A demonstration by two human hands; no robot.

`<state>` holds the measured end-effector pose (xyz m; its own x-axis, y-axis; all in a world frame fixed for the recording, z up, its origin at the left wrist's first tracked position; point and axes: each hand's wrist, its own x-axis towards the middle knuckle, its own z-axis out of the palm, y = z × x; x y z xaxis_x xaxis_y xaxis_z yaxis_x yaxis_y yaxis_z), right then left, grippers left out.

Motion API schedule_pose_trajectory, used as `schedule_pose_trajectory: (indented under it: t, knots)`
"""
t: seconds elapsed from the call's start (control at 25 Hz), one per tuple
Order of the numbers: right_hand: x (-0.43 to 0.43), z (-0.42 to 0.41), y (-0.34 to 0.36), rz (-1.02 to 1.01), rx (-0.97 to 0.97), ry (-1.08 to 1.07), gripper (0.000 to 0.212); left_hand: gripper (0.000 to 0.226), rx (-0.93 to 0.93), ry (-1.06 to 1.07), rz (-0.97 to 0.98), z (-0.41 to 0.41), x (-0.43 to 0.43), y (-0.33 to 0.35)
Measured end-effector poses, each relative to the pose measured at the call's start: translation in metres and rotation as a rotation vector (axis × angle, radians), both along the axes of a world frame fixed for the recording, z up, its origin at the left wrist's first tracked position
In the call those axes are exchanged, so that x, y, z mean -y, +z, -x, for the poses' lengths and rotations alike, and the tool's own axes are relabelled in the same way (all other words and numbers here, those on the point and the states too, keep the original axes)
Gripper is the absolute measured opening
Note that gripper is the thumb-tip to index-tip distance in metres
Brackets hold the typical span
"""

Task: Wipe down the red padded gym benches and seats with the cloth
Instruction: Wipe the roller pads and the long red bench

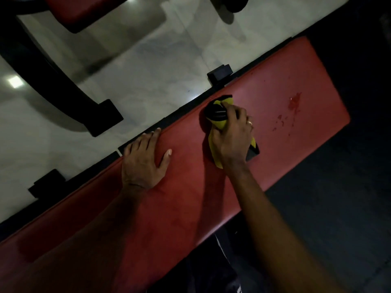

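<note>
1. We see the crumpled yellow-and-black cloth (218, 118) near the far long edge of the long red padded bench (211, 176).
2. Our right hand (231, 136) grips it.
3. Our left hand (143, 161) rests flat, fingers spread, at that edge.

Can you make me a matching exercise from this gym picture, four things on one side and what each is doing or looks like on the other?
Things:
1. left hand
2. right hand
3. cloth
4. red bench

States:
A. yellow and black, bunched up
B. dark spots near its far end
C. flat on the padding, fingers straight
D. gripping the cloth

Pairs: 1-C, 2-D, 3-A, 4-B
</note>
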<state>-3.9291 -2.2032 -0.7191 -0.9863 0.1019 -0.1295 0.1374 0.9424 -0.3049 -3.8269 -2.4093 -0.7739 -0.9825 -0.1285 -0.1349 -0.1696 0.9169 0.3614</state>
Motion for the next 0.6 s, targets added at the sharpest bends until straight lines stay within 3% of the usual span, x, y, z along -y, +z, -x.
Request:
schedule_pose_trajectory:
  t: [0.08,0.24,0.32,0.48,0.6]
  knots:
    - [0.006,-0.033,0.005,0.031,0.055,-0.014,0.072,0.066,-0.003,-0.005,0.004,0.0,0.001,0.0]
    - [-0.039,-0.09,0.016,0.0,0.155,0.33,0.073,0.066,0.008,-0.022,0.05,-0.001,-0.002,0.004]
    - [-0.081,-0.095,0.015,0.02,0.139,0.167,0.071,0.066,0.04,-0.023,0.06,0.002,-0.003,0.008]
    - [-0.121,-0.104,0.008,0.088,-0.011,-0.427,0.071,0.067,0.112,0.001,0.025,0.007,-0.01,0.021]
    - [-0.092,-0.146,0.007,0.154,0.005,-0.487,0.075,0.069,0.093,-0.01,-0.097,0.028,-0.032,0.026]
